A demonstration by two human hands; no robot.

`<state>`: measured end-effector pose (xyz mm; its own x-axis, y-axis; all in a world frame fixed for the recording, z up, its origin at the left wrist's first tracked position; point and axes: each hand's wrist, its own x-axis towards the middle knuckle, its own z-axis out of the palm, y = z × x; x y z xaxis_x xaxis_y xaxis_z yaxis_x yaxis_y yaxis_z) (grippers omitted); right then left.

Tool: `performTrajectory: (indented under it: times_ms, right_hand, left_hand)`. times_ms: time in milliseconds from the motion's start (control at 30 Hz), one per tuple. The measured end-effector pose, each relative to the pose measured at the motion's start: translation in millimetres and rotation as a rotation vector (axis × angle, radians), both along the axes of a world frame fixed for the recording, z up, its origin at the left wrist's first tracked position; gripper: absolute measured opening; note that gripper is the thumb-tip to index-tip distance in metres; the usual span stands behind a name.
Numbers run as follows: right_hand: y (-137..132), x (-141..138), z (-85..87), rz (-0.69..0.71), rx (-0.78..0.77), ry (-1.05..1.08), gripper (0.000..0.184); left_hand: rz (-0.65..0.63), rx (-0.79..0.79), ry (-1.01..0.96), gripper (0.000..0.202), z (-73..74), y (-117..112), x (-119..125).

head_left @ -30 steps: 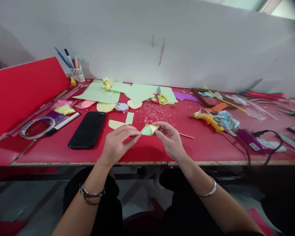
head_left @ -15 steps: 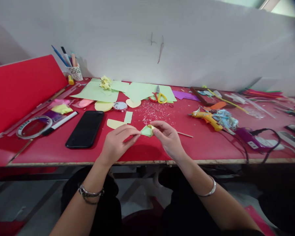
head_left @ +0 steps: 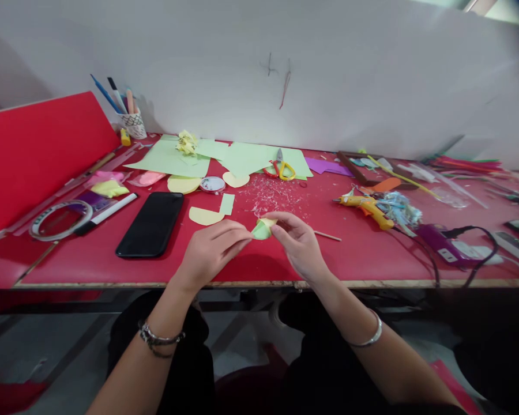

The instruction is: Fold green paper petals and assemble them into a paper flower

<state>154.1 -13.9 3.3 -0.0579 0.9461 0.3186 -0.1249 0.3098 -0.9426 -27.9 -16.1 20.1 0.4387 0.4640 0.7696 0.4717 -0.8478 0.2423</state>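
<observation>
A small folded piece of green and yellow paper (head_left: 262,229) is held between my two hands, just above the red table (head_left: 246,262). My left hand (head_left: 211,248) pinches its left tip between thumb and fingers. On the other side, my right hand (head_left: 299,242) grips the yellow rolled end with thumb and forefinger. Just behind my left hand lie a pale yellow half-round paper (head_left: 205,216) and a small green paper rectangle (head_left: 227,204). A thin stick (head_left: 328,236) rests to the right of my right hand.
A black phone (head_left: 150,225) lies at the left, near a roll of tape (head_left: 60,222) and a marker (head_left: 108,213). Scissors (head_left: 281,167) rest on green paper sheets (head_left: 246,158). A yellow glue gun (head_left: 365,208) and a purple power socket (head_left: 441,245) with cables sit at the right.
The paper between my hands has turned a little, showing a rounder green side. Both hands keep their pinch, and the view has shifted slightly.
</observation>
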Motion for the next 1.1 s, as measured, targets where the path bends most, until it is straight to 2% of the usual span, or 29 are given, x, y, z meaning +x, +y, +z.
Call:
performTrajectory:
  times_ms: [200,367,667,900,1100]
  right_hand:
    - [1.1,0.9,-0.9,0.000,-0.039,-0.018,0.018]
    - [2.3,-0.1,-4.0,0.134,-0.141,0.034,0.018]
    - [1.4,3.1,-1.8,0.314,-0.154,-0.070,0.030]
    - [1.3,4.0,-5.5,0.365,-0.219,-0.104,0.024]
    - [1.5,3.8,-8.5,0.405,-0.253,0.002,0.019]
  left_hand:
    - [0.047,-0.066,-0.104,0.008,1.0,0.2,1.8]
    - [0.117,-0.214,-0.196,0.008,-0.4,2.1,3.1]
    - [0.119,-0.340,-0.265,0.009,-0.6,0.4,4.2]
    - [0.093,-0.444,-0.322,0.008,-0.4,0.1,4.9]
    - [0.070,-0.496,-0.379,0.008,-0.7,-0.1,5.5]
